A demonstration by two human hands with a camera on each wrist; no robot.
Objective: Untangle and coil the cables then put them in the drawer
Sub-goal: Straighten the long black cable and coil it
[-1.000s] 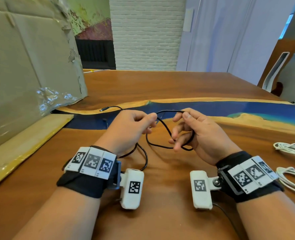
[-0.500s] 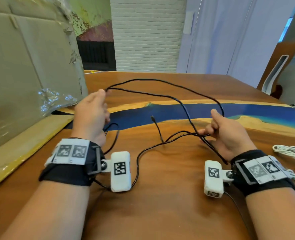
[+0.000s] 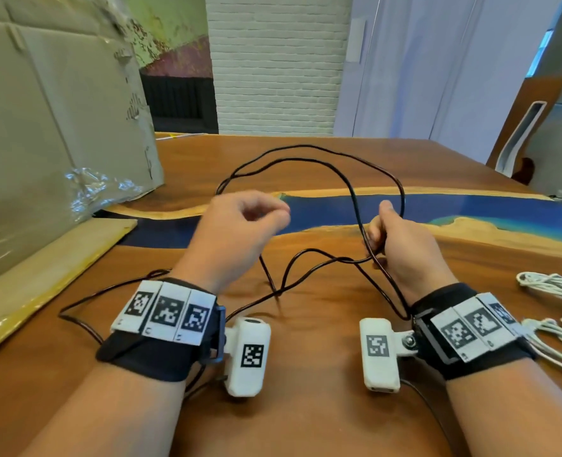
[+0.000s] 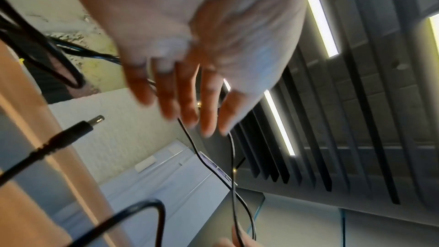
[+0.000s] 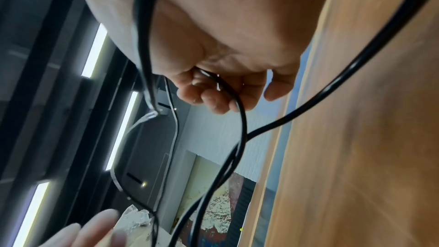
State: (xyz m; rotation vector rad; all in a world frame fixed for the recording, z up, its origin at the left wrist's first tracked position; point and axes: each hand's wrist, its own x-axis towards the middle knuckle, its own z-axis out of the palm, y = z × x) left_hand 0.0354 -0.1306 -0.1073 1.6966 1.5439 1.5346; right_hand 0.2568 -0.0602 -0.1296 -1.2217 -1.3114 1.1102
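Observation:
A thin black cable (image 3: 306, 146) rises in a double loop over the wooden table (image 3: 306, 407) between my hands. My right hand (image 3: 381, 232) grips several of its strands in curled fingers, which shows plainly in the right wrist view (image 5: 225, 91) with the cable (image 5: 242, 119) running out of the fist. My left hand (image 3: 260, 216) is at the loop's left end. In the left wrist view its fingers (image 4: 190, 91) are fairly straight and blurred. The cable (image 4: 232, 157) passes on their far side. A barrel plug (image 4: 80, 127) hangs free. No drawer is in view.
A tangle of white cables (image 3: 553, 288) lies at the right table edge. A big cardboard box (image 3: 42, 127) with plastic wrap stands at the left, a flat board under it. A wooden chair (image 3: 520, 136) is beyond the far right corner.
My left hand has swung back from near the box toward the centre. The loop between my hands now arcs higher and narrower. My right hand has kept its grip.

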